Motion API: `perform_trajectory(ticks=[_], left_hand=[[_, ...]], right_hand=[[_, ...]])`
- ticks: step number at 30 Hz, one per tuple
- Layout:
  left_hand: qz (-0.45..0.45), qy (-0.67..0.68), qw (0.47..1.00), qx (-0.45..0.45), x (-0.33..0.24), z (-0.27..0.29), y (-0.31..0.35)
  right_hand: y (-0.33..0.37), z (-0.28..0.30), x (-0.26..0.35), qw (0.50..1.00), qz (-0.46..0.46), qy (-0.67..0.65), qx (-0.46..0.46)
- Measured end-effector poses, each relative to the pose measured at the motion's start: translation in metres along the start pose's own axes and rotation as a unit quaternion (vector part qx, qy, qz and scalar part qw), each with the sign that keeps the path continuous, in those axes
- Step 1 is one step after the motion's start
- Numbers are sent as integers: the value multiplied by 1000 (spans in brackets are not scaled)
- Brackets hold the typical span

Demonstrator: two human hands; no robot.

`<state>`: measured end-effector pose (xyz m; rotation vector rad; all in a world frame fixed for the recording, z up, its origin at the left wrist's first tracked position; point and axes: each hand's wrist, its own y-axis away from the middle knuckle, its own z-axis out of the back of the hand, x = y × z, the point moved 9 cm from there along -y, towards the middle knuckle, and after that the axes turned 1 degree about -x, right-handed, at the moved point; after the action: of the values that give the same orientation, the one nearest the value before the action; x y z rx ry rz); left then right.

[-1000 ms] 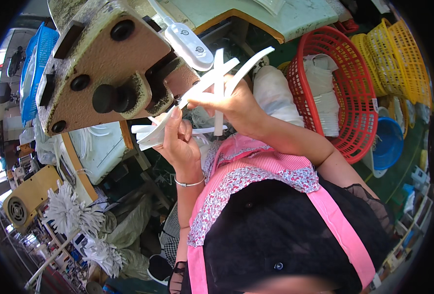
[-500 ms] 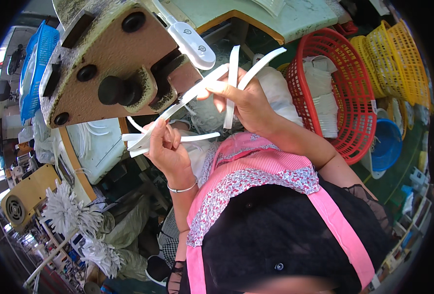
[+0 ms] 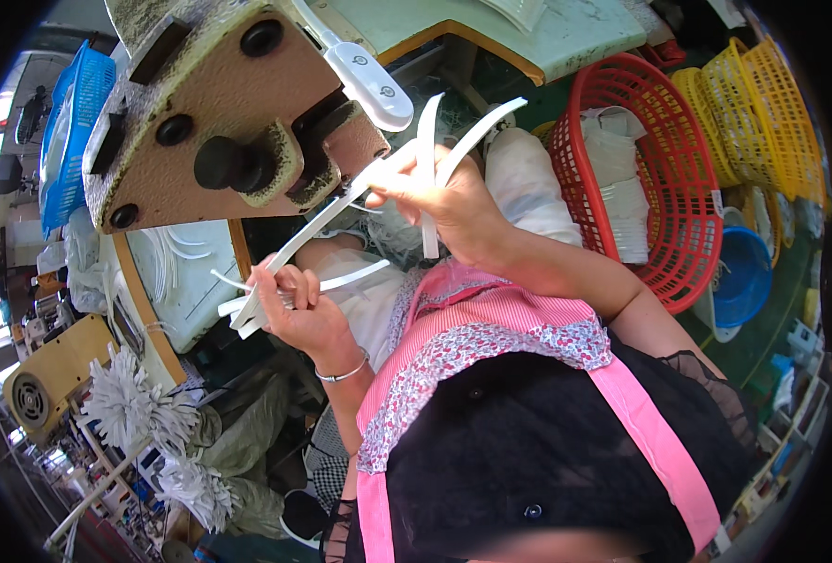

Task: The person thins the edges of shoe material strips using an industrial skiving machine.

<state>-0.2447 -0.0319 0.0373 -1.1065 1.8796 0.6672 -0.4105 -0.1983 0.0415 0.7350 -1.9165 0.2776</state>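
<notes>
Several narrow white fabric strips are in my hands, close below a sewing machine head point(image 3: 237, 122). One white strip point(image 3: 314, 227) runs stretched between the two hands, slanting down to the left. My left hand point(image 3: 296, 305) pinches its lower end, with other strip ends sticking out on both sides of the fingers. Further up and to the right, my right hand point(image 3: 453, 199) holds the upper part between thumb and fingers, beside the machine's lower edge. Two loose strip ends point(image 3: 481, 136) rise above that hand, and one hangs below it. The fingers partly hide where the strips meet.
A white switch box point(image 3: 369, 84) hangs by the machine. To the right stands a red basket point(image 3: 683, 178) with white pieces inside, near yellow baskets point(image 3: 763, 122) and a blue basin point(image 3: 742, 272). Bundled white strips point(image 3: 134, 403) hang at lower left. A table point(image 3: 190, 300) lies behind my left hand.
My left hand has moved down and left, drawing farther from my right hand, so more strip spans between them. The right hand has shifted slightly down and left with its strip ends.
</notes>
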Motion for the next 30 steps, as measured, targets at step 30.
perform_trajectory(ticks=[30], left_hand=[[177,-73,972,138,56,-70,43]], right_hand=[[4,21,-1,990,-35,-134,-32]])
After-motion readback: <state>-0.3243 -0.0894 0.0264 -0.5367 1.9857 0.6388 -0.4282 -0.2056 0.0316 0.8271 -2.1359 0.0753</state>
